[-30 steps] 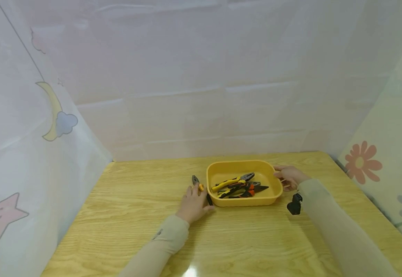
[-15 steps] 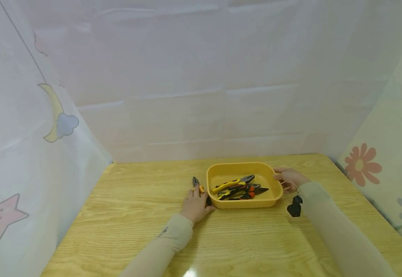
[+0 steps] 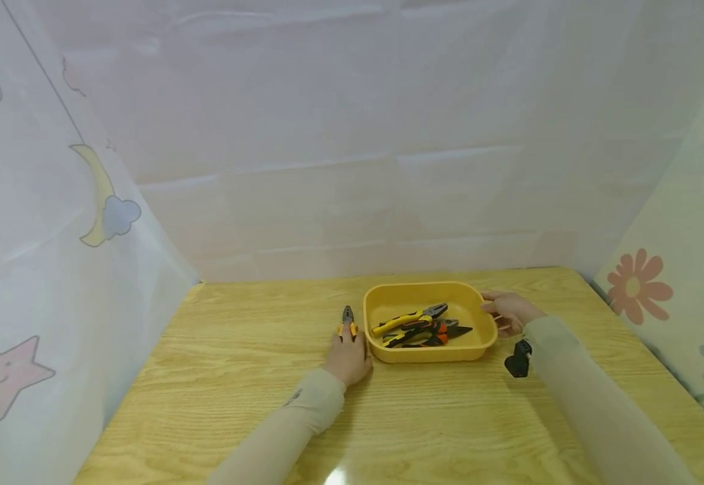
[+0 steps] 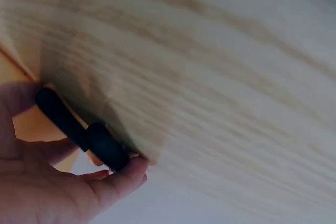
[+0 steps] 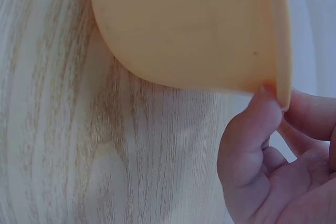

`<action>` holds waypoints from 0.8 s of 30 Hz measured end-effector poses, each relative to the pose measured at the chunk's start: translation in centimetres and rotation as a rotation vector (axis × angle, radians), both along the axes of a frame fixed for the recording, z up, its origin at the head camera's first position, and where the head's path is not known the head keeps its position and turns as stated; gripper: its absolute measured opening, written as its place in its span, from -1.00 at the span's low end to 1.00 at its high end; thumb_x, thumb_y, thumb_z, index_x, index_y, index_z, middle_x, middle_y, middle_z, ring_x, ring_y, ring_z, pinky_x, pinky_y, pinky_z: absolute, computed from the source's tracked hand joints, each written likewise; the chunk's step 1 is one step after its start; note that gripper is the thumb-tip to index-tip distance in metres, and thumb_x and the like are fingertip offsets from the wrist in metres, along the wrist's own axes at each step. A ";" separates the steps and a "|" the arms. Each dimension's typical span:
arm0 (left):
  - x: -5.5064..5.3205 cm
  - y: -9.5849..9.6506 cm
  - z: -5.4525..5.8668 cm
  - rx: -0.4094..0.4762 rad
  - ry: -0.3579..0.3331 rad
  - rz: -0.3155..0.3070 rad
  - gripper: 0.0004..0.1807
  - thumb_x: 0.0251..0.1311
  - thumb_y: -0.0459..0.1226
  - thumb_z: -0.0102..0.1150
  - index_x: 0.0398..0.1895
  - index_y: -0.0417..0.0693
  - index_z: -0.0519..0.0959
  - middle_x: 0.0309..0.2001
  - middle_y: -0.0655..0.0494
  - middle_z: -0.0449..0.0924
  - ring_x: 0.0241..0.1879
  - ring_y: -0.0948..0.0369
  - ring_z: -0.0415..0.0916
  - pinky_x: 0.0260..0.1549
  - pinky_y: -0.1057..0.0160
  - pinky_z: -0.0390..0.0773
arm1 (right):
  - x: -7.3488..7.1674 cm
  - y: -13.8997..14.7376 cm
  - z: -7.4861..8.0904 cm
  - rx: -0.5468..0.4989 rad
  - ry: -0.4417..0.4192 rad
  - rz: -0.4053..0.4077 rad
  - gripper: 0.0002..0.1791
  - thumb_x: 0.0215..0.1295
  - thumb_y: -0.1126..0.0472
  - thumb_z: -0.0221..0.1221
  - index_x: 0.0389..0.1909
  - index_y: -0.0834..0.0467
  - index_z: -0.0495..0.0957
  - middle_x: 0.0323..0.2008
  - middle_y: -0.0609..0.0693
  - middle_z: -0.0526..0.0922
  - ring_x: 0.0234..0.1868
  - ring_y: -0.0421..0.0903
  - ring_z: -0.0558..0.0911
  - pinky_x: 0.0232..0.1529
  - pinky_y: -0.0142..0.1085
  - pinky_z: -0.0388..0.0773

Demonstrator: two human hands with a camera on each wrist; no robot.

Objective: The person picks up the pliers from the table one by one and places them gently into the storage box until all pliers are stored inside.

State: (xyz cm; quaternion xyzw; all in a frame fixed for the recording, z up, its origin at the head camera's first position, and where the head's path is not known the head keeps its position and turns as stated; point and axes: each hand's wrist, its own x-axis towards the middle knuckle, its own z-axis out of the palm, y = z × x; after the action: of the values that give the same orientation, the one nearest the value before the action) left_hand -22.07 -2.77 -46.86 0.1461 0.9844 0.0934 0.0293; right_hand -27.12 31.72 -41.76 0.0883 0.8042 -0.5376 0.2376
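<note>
In the head view, a pair of pliers (image 3: 348,315) with dark jaws and yellow-and-black handles lies left of the yellow plastic basin (image 3: 427,355). My left hand (image 3: 348,358) holds it by the handles, its head pointing away from me. The left wrist view shows the black handle ends (image 4: 107,148) between thumb and fingers. My right hand (image 3: 508,313) pinches the basin's right rim; in the right wrist view the fingertips grip the rim (image 5: 282,51). Several more pliers (image 3: 418,327), with yellow, black and orange handles, lie piled in the basin.
The wooden table (image 3: 254,350) extends around the basin, with a pale sheet wall (image 3: 352,168) behind it and printed sheets at both sides. A small black device (image 3: 518,359) hangs at the right wrist.
My left hand has shifted slightly right and closed around the pliers, which have turned from slanted to nearly straight. The right hand keeps its hold on the basin rim.
</note>
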 end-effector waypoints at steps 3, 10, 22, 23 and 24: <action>0.0 0.4 -0.2 -0.074 0.047 0.016 -0.52 0.41 -0.21 0.03 0.31 -0.27 0.39 0.35 -0.36 0.13 0.15 -0.30 0.30 -0.13 -0.02 0.59 | -0.2 0.0 -0.2 -0.001 -0.002 -0.002 -0.35 0.56 0.21 -0.17 0.54 0.20 -0.19 -0.21 0.11 0.55 -0.41 -0.08 0.53 -0.39 -0.24 0.54; -0.4 0.8 -0.6 -0.154 0.120 0.027 -0.56 0.42 -0.23 0.02 0.25 -0.30 0.44 0.25 -0.33 0.28 0.00 -0.24 0.40 -0.25 -0.01 0.60 | -0.1 -0.1 0.0 -0.001 -0.003 -0.004 -0.35 0.57 0.21 -0.17 0.54 0.20 -0.19 -0.22 0.10 0.53 -0.43 -0.09 0.51 -0.42 -0.26 0.52; -1.3 0.1 -0.4 0.047 0.164 0.127 -0.67 0.35 -0.27 0.06 0.10 -0.26 0.53 0.03 -0.33 0.44 -0.22 -0.15 0.48 -0.38 0.01 0.57 | -0.2 0.0 0.0 0.000 -0.002 0.006 -0.36 0.56 0.22 -0.18 0.54 0.18 -0.18 -0.23 0.08 0.55 -0.44 -0.10 0.51 -0.43 -0.25 0.52; -1.3 0.0 -0.3 0.072 0.129 0.135 -0.62 0.34 -0.28 0.07 0.16 -0.26 0.50 0.06 -0.35 0.41 -0.18 -0.17 0.47 -0.34 -0.01 0.57 | -0.2 0.0 0.0 0.002 0.001 0.008 -0.35 0.56 0.22 -0.18 0.54 0.19 -0.18 -0.23 0.09 0.55 -0.44 -0.10 0.51 -0.43 -0.25 0.51; -1.3 0.0 -0.2 0.103 0.096 0.148 -0.58 0.30 -0.30 0.09 0.21 -0.26 0.47 0.09 -0.36 0.38 -0.14 -0.19 0.45 -0.30 -0.04 0.56 | -0.1 0.0 0.0 0.004 0.000 0.006 -0.35 0.56 0.22 -0.17 0.54 0.19 -0.18 -0.23 0.08 0.55 -0.44 -0.10 0.51 -0.43 -0.26 0.51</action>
State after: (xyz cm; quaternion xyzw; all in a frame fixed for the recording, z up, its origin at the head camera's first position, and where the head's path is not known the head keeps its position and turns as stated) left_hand -23.42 -2.79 -47.02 0.0786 0.9867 0.1386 -0.0324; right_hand -27.27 31.69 -41.80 0.0864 0.8053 -0.5355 0.2392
